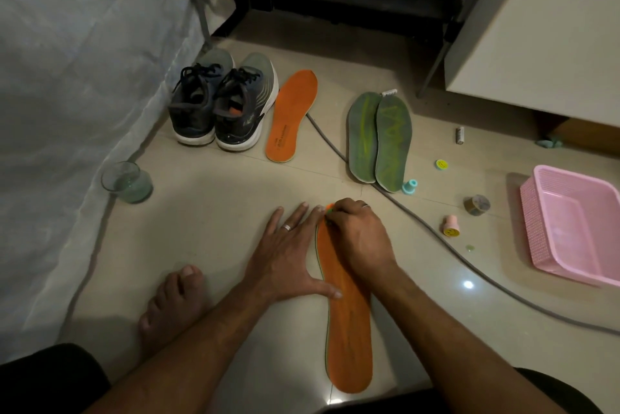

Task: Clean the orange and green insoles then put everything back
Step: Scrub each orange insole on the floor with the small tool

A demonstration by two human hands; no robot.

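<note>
— What lay at the far left?

— A glass tumbler (127,181) stood on the floor (218,199) beside the pale sheeting. My bare foot (172,299) was flat on the tiles nearer me.

— And the shoes?

— The pair of dark sneakers (223,101) stood side by side, heels toward me. Just right of them lay one orange insole (291,115), apart from my hands.

— Where was your left hand?

— My left hand (288,256) lay spread flat, fingers straight, mostly on the tiles. Its thumb (327,291) pressed on the left edge of the second orange insole (349,340), which ran lengthwise from between my forearms up to my fingertips.

— So nothing was held in that grip?

— No, it was wide and only pinned the insole down.

— And the right?

— My right hand (360,239) was curled over the insole's toe end, the grip narrow. Something small and green (329,210) showed at my fingertips, pressed against the insole's tip; I could not tell what it was.

— Further right?

— The two green insoles (379,138) lay touching, well beyond my hands, with a grey cable (436,239) running under them and past my right wrist. Small stampers, a roll of tape (476,204) and a pink basket (570,222) sat at the far right.
</note>
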